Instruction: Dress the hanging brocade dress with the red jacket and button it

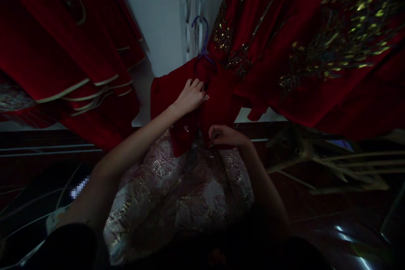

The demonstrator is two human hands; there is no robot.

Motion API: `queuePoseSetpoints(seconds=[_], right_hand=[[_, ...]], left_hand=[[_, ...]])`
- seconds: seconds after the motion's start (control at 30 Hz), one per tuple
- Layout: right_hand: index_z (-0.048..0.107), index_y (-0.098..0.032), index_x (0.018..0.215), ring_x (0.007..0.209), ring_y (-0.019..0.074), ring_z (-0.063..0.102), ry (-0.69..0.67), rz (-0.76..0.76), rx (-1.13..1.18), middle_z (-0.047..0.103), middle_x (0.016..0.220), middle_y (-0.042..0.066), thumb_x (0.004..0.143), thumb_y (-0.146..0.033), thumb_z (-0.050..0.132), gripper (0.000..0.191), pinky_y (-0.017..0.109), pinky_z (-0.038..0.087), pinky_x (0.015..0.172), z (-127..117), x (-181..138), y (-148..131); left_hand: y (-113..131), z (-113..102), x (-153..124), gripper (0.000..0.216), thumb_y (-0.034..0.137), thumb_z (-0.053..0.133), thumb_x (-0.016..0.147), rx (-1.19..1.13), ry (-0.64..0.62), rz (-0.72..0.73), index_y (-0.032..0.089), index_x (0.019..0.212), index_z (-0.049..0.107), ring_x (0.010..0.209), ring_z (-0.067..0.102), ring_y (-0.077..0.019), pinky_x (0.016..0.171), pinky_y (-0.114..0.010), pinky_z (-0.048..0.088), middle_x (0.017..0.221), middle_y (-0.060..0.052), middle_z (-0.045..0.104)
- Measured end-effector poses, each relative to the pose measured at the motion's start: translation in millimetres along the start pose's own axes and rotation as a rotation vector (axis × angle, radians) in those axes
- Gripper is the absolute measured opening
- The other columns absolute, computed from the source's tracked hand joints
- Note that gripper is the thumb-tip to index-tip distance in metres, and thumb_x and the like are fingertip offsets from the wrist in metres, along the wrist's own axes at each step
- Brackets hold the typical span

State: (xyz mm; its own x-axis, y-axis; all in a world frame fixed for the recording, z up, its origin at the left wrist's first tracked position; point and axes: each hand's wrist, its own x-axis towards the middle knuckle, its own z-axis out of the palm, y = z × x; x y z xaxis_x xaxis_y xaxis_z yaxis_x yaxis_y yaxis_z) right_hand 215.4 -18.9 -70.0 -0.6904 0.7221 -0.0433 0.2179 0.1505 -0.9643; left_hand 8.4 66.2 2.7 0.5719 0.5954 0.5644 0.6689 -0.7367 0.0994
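A small red velvet jacket [177,97] hangs on a purple hanger [202,36] in front of me, over a pale brocade skirt [177,194] with gold pattern. My left hand [190,95] is closed on the jacket's front edge near the collar, beside a small jewelled button [206,97]. My right hand [221,135] is lower, its fingers pinched on the jacket's hem at the front opening; what sits between the fingertips is too dark to make out.
Red velvet garments with pale trim [63,55] hang at the left. A red garment with gold sequin embroidery [316,46] hangs at the right. A white wall [158,12] stands behind. A pale wooden stand [332,164] lies low at the right on a dark glossy floor.
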Motion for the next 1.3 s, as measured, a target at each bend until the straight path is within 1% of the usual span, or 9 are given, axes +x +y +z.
queuePoseSetpoints(seconds=[0.33, 0.57, 0.8, 0.9, 0.97, 1.03, 1.17, 1.23, 1.3], right_hand=[[0.058, -0.019, 0.081, 0.069, 0.0099, 0.060, -0.005, -0.009, 0.001, 0.063, 0.076, -0.003, 0.067, -0.019, 0.068, 0.017, 0.023, 0.047, 0.066, -4.1, -4.0, 0.6], [0.059, -0.019, 0.081, 0.070, 0.0111, 0.059, 0.008, -0.012, 0.018, 0.063, 0.077, -0.001, 0.065, -0.018, 0.067, 0.018, 0.025, 0.047, 0.067, -5.5, -5.6, -1.6], [0.055, -0.018, 0.083, 0.072, 0.0099, 0.057, 0.018, 0.007, 0.043, 0.060, 0.079, -0.002, 0.065, -0.020, 0.069, 0.023, 0.025, 0.045, 0.071, -8.0, -2.8, 1.0], [0.055, -0.018, 0.082, 0.072, 0.0104, 0.058, 0.021, 0.019, 0.037, 0.060, 0.078, -0.002, 0.065, -0.020, 0.069, 0.022, 0.027, 0.046, 0.072, -6.6, -6.2, -0.8], [0.056, -0.019, 0.084, 0.076, 0.0121, 0.060, 0.032, 0.013, 0.046, 0.063, 0.081, -0.001, 0.065, -0.023, 0.071, 0.024, 0.030, 0.049, 0.076, -5.6, -6.4, -5.3], [0.059, -0.020, 0.091, 0.092, 0.0151, 0.062, 0.123, -0.059, 0.078, 0.066, 0.096, 0.003, 0.066, -0.028, 0.073, 0.029, 0.034, 0.049, 0.089, -5.6, 1.4, -13.3], [0.057, -0.021, 0.114, 0.121, 0.0176, 0.053, 0.637, -0.305, 0.121, 0.058, 0.127, 0.008, 0.079, -0.041, 0.060, 0.041, 0.037, 0.037, 0.109, -6.5, 53.5, -36.5], [0.045, -0.018, 0.132, 0.129, 0.0196, 0.046, 0.743, -0.311, 0.104, 0.051, 0.137, 0.011, 0.086, -0.048, 0.048, 0.055, 0.040, 0.035, 0.111, -5.2, 88.7, -46.2], [0.031, -0.015, 0.143, 0.137, 0.0236, 0.036, 0.861, -0.231, -0.011, 0.041, 0.145, 0.014, 0.089, -0.053, 0.041, 0.067, 0.047, 0.031, 0.113, -3.2, 116.7, -51.6]], left_hand=[[-11.3, -5.9, 14.6, 0.008, 0.022, 0.068, 0.072, -0.167, -0.096, 0.025, 0.015, 0.075, 0.070, 0.115, 0.044, -0.0317, 0.106, -0.056, 0.019, 0.100, -0.009, 0.060], [-14.1, -7.7, 20.8, 0.008, 0.021, 0.062, 0.073, -0.353, -0.127, 0.009, 0.017, 0.073, 0.068, 0.096, 0.060, -0.0217, 0.112, -0.059, 0.013, 0.071, 0.000, 0.059], [-14.4, -4.9, 17.8, 0.015, 0.022, 0.053, 0.082, -0.023, -0.081, 0.279, 0.018, 0.083, 0.067, 0.083, 0.064, -0.0172, 0.117, -0.057, 0.005, 0.070, 0.002, 0.064], [-14.1, -4.6, 16.0, 0.020, 0.024, 0.048, 0.087, 0.182, -0.088, 0.310, 0.018, 0.090, 0.067, 0.082, 0.064, -0.0179, 0.116, -0.056, 0.011, 0.070, 0.000, 0.065], [-11.6, -7.4, 14.1, 0.026, 0.027, 0.044, 0.090, 0.292, -0.117, 0.297, 0.015, 0.095, 0.067, 0.079, 0.065, -0.0184, 0.112, -0.053, 0.022, 0.071, -0.003, 0.067], [-7.2, -11.9, 12.1, 0.034, 0.032, 0.039, 0.093, 0.376, -0.174, 0.243, 0.012, 0.100, 0.066, 0.077, 0.066, -0.0195, 0.100, -0.047, 0.038, 0.074, -0.008, 0.068], [1.5, -14.9, 9.7, 0.037, 0.030, 0.039, 0.092, 0.497, -0.399, 0.046, 0.008, 0.093, 0.068, 0.078, 0.067, -0.0251, 0.074, -0.036, 0.046, 0.081, -0.018, 0.071], [0.9, -8.4, 8.2, 0.030, 0.022, 0.044, 0.088, 0.530, -0.517, -0.049, 0.008, 0.086, 0.070, 0.085, 0.067, -0.0277, 0.074, -0.035, 0.045, 0.086, -0.020, 0.071], [-5.4, 1.4, 4.6, 0.025, 0.020, 0.049, 0.082, 0.489, -0.524, -0.156, 0.008, 0.083, 0.072, 0.091, 0.066, -0.0312, 0.079, -0.039, 0.044, 0.086, -0.021, 0.071]])
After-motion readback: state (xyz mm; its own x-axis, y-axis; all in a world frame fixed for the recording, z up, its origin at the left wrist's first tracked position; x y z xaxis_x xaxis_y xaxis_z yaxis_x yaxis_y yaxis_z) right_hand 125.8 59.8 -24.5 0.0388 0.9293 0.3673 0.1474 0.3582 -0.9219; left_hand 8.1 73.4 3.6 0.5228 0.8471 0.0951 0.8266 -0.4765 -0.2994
